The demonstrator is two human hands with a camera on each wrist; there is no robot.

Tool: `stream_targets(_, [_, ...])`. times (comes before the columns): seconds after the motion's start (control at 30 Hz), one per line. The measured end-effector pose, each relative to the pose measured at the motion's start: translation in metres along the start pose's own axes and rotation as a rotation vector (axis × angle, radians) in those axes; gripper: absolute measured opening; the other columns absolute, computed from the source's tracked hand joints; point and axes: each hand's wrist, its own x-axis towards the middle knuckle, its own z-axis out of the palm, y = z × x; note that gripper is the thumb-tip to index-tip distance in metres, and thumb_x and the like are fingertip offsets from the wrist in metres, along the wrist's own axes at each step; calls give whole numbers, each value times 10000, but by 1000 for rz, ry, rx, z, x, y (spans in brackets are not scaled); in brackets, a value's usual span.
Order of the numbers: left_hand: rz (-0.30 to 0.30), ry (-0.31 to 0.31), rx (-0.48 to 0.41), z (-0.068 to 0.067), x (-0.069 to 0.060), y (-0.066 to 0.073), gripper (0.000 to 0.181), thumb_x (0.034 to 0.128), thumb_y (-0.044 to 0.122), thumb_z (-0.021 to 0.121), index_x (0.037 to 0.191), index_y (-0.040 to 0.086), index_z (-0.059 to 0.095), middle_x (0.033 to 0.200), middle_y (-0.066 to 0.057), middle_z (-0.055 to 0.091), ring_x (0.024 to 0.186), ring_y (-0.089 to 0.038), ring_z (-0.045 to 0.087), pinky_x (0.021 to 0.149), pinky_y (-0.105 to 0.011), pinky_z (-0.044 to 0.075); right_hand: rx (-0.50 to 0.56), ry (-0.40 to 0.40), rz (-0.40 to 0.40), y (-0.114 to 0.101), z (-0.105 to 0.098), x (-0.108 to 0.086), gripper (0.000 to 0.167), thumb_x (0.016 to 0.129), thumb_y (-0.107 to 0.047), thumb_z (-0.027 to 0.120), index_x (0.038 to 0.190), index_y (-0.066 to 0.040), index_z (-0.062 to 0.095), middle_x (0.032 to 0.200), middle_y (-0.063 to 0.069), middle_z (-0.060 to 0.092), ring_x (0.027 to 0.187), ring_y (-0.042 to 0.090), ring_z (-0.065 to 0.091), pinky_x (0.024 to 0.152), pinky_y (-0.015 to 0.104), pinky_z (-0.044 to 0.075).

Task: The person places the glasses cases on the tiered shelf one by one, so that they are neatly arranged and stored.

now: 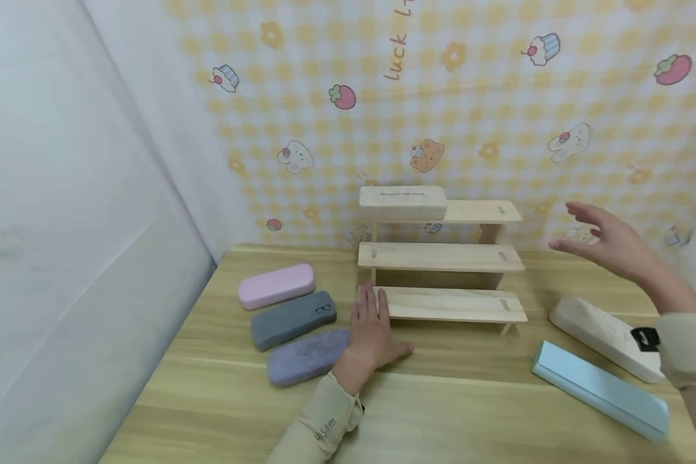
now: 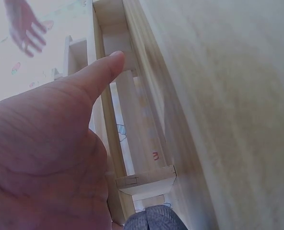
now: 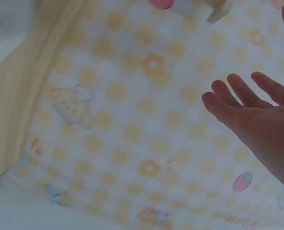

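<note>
My left hand (image 1: 373,332) has its fingers extended, the fingertips at the left end of the bottom tier of a wooden three-step shelf (image 1: 452,305). In the left wrist view its thumb stands out in front of the shelf frame (image 2: 147,177). Raised in the air to the right of the shelf, my right hand (image 1: 611,248) holds nothing, fingers apart from the thumb. A whitish glasses case (image 1: 403,205) with small print lies on the left of the top tier. Beside the left hand is a purple glasses case (image 1: 307,356), partly hidden by it.
Left of the shelf lie a pink glasses case (image 1: 276,286) and a grey-blue one (image 1: 293,320) with a glasses drawing. A cream case (image 1: 606,335) and a light blue case (image 1: 600,390) lie at the right. Behind hangs a yellow checked cloth (image 1: 487,103).
</note>
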Motion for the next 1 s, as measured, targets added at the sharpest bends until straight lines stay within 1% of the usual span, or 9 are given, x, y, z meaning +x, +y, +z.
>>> stream_targets(0.23, [3, 1, -2, 2, 1, -5, 1106, 788, 719, 493, 1481, -9, 35, 1515, -245, -40, 1391, -331, -68, 1105, -438, 98, -1, -23, 53, 37, 8, -38, 843, 889, -266, 647, 1462, 52, 117, 1444, 345, 173, 1261, 551, 195, 974, 659, 152])
stream_targets(0.37, [23, 42, -17, 6, 1, -5, 1114, 792, 730, 469, 1478, -15, 5, 1512, -248, -68, 1387, -329, -94, 1106, -439, 77, 19, -6, 83, 59, 12, -61, 826, 908, -260, 620, 1468, 43, 93, 1436, 368, 147, 1265, 564, 154, 974, 674, 102])
stream_targets(0.5, [39, 33, -27, 3, -1, -3, 1105, 797, 723, 471, 1478, -17, 14, 1511, -253, -63, 1389, -338, -77, 1106, -438, 73, 6, 21, 118, 76, 16, -86, 801, 922, -269, 598, 1464, 50, 102, 1422, 386, 150, 1247, 574, 150, 962, 686, 93])
stream_targets(0.53, [38, 28, -26, 2, -1, -3, 1102, 797, 720, 475, 1478, -17, 19, 1510, -254, -56, 1389, -344, -67, 1106, -438, 74, 3, 24, 125, 80, 17, -91, 798, 923, -268, 596, 1461, 55, 103, 1420, 389, 151, 1241, 579, 151, 958, 690, 92])
stream_targets(0.57, [30, 8, -27, -4, -2, -2, 1079, 806, 692, 501, 1479, -16, 43, 1512, -253, -36, 1392, -342, -47, 1105, -435, 91, 1, 29, 135, 83, 18, -95, 796, 925, -268, 594, 1457, 64, 104, 1416, 394, 151, 1233, 585, 152, 955, 692, 90])
stream_targets(0.77, [30, 11, -21, -1, 2, -3, 1097, 791, 702, 513, 1478, -19, 53, 1509, -264, -28, 1389, -359, -41, 1102, -451, 100, 8, 38, 227, 98, 25, -117, 825, 928, -295, 584, 1440, 98, 71, 1392, 428, 120, 1204, 635, 122, 945, 701, 74])
stream_targets(0.9, [37, 2, -20, 0, 2, -3, 1105, 789, 709, 505, 1477, -21, 41, 1506, -270, -35, 1386, -363, -59, 1100, -459, 100, 59, 45, 227, 113, 30, -133, 767, 949, -248, 555, 1435, 106, 78, 1367, 451, 140, 1182, 646, 133, 935, 700, 66])
stream_targets(0.93, [40, 4, -22, 0, 2, -3, 1106, 788, 708, 509, 1477, -23, 47, 1505, -274, -30, 1385, -366, -56, 1099, -463, 103, 55, 61, 241, 117, 32, -137, 751, 951, -256, 550, 1454, 66, 95, 1410, 400, 155, 1264, 569, 133, 999, 642, 63])
stream_targets(1.0, [43, 5, -29, 1, 1, -3, 1105, 787, 703, 519, 1476, -25, 54, 1504, -276, -21, 1385, -367, -53, 1097, -468, 110, 78, 65, 235, 124, 35, -144, 722, 960, -236, 536, 1450, 73, 105, 1407, 402, 157, 1265, 563, 136, 993, 646, 58])
